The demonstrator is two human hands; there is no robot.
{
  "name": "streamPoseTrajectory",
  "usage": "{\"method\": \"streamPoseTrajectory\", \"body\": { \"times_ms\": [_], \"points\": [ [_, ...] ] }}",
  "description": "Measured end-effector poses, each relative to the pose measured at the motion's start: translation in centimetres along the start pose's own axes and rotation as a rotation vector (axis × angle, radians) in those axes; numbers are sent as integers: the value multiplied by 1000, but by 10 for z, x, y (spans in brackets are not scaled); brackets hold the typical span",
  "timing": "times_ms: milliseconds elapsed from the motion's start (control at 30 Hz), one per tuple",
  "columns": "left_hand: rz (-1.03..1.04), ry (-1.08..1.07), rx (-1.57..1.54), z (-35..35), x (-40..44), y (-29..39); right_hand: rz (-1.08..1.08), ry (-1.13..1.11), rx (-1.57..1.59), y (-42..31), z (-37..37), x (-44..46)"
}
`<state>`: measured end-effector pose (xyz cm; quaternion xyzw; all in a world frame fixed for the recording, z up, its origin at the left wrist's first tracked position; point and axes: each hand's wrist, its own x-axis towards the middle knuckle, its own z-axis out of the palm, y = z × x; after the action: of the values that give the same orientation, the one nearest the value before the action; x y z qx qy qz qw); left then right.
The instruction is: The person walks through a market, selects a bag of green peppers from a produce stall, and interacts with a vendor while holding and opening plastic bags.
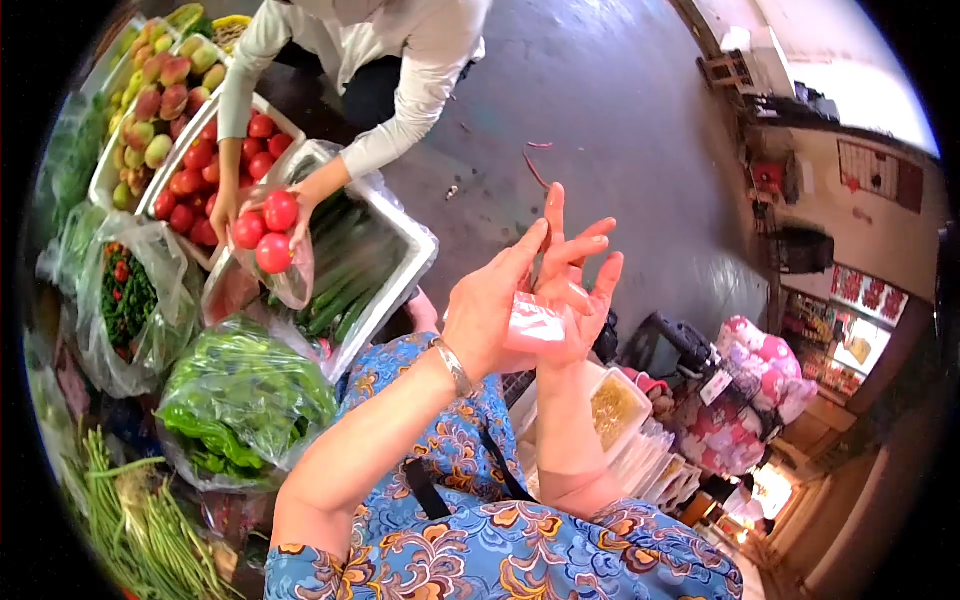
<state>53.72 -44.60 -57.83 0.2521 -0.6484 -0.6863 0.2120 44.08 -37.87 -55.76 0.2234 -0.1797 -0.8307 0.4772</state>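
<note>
My left hand (490,300), with a bracelet at the wrist, is raised in front of me, its fingers together and pointing up. Against its palm side is a piece of shiny pink plastic film (535,322), seemingly held there; the thumb's grip is partly hidden. Behind and beside it, my right hand (580,290) is up with its fingers apart and slightly bent, its palm close to or touching the film. Across from me, a person in a white top (400,110) holds a clear plastic bag (292,283) with several tomatoes (273,252) in or at its mouth.
To the left stand a foam box of tomatoes (190,182), fruit (160,100), a foam box of cucumbers (335,315), bagged peppers (125,300), bagged leafy greens (240,400) and long beans (150,530). At right are trays (612,410) and a scooter with a floral cover (725,420).
</note>
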Motion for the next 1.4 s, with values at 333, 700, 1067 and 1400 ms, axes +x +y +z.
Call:
{"method": "streamPoseTrajectory", "body": {
  "times_ms": [333,700,1067,1400],
  "points": [
    [-106,-127,-307,31,6,-41,-200,-20,-48,-20,-10,-17],
    [-185,-212,-316,35,23,-62,-296,43,18,-33,-17,-5],
    [-156,-261,-28,29,31,-72,-326,58,-174,-60,-36,0],
    [-294,-349,-385,34,38,-85,-252,-37,-156,-71,-44,2]
  ]
}}
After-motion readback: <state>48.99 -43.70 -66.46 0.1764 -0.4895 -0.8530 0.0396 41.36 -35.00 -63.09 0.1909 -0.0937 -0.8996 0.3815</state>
